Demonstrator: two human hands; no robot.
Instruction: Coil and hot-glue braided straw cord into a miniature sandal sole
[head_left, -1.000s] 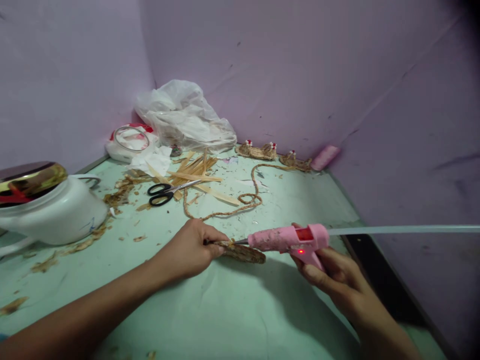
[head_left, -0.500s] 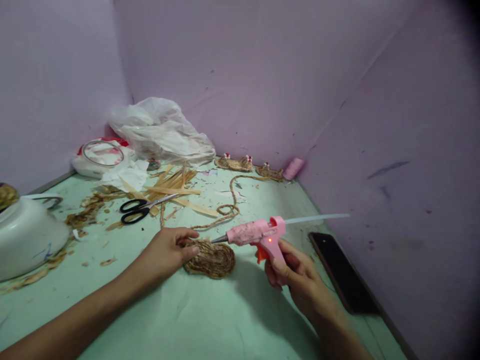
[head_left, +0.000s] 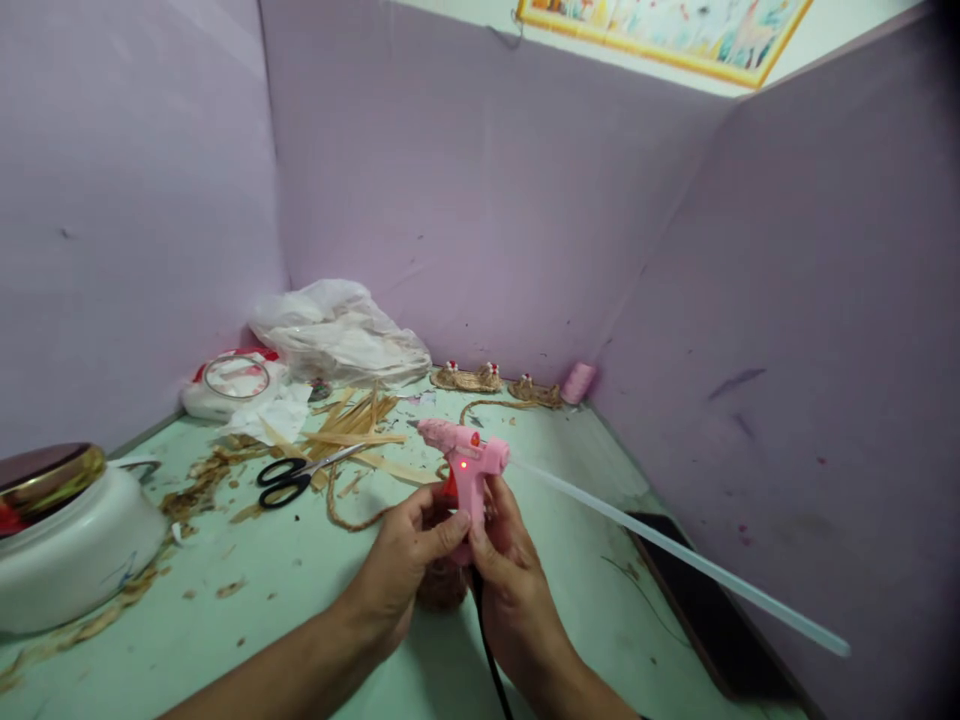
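A pink hot glue gun (head_left: 469, 475) with a lit red light stands upright between my two hands, its nozzle pointing up and to the left. My right hand (head_left: 514, 575) is closed round the right side of its handle. From the left, my left hand (head_left: 405, 560) grips the same handle, its thumb against the lower part and its fingers by the orange trigger. A long translucent glue stick (head_left: 675, 550) juts from the back of the gun. Under the hands, mostly hidden, is the coiled brown braided-straw piece (head_left: 442, 587). A black cord (head_left: 487, 640) hangs from the handle.
Black-handled scissors (head_left: 289, 480) lie left of the hands, beside pale straw strips (head_left: 360, 425). Braided cord (head_left: 345, 520) runs across the table. A white pot (head_left: 82, 555) stands at left, a dark phone (head_left: 705, 600) at right. Behind are a plastic bag (head_left: 337, 335), small straw sandals (head_left: 469, 381) and pink thread (head_left: 578, 383).
My left hand has left the straw piece and come to the glue gun's handle. The gun has moved left and turned, its glue stick swinging nearer. My view has tilted up.
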